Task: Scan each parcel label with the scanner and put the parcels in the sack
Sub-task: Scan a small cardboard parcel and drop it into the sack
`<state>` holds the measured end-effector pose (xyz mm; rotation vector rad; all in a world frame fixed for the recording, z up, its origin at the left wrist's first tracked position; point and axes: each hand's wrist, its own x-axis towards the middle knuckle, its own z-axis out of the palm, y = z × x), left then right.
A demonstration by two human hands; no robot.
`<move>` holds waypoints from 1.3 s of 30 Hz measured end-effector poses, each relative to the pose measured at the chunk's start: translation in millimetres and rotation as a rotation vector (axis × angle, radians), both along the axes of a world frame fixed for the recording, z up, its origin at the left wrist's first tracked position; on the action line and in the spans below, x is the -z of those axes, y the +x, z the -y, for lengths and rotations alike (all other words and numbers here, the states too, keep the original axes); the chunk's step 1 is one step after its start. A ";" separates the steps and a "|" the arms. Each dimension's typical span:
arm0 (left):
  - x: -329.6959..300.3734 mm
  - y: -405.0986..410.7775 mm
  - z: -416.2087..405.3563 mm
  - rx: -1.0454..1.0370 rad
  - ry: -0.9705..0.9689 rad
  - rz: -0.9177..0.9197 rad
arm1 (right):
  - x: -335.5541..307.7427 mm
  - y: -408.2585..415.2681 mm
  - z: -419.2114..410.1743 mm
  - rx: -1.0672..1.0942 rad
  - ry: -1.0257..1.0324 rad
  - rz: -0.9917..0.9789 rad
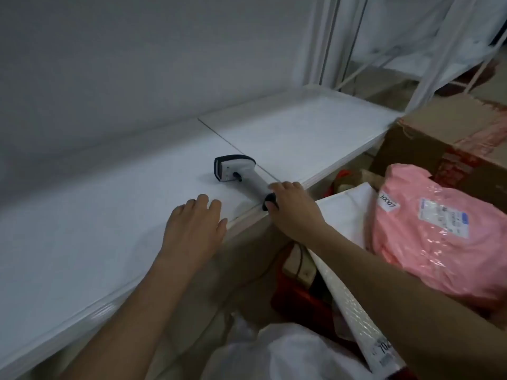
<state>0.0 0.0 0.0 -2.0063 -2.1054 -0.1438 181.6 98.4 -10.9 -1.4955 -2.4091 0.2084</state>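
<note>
White plastic with a black head and trigger, the handheld barcode scanner [241, 175] lies on its side on the white laminate table [82, 242], head toward the wall and handle butt at the table's near edge. The right hand [290, 207] rests on the butt of the handle, fingers draped over it and thumb at the black end cap; the grip looks only partly closed, so treat the scanner as contacted, not yet secured. The left hand [194, 229] lies flat on the table just beside the scanner, fingers straight, holding nothing.

The step in hand appears to be picking up the scanner. To do it well, wrap the fingers fully round the handle before lifting, with the index finger free for the trigger. The butt overhangs or meets the edge, so draw it upward and do not slide it outward, where it could drop.

To the right, a pink plastic mailer parcel [439, 239] sits in a brown cardboard box [411, 144], its white shipping label [441, 215] facing up. A white bubble-wrap mailer [354, 305] lies below the right forearm. Aim the scan window squarely at the label. The sack cannot be identified with certainty; white fabric [277, 352] at the lower edge may be it.
</note>
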 end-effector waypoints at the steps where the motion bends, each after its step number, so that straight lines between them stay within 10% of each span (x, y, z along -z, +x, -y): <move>1: 7.9 -6.8 -5.2 0.008 0.006 0.010 | 7.5 -8.0 -10.1 -0.009 0.004 -0.004; 17: 35.5 -6.1 -15.4 0.043 0.068 0.041 | 10.3 -11.1 -23.2 0.286 0.098 -0.350; 39: -115.5 201.4 193.5 0.435 0.007 0.112 | -178.2 271.9 315.3 0.608 0.260 -1.085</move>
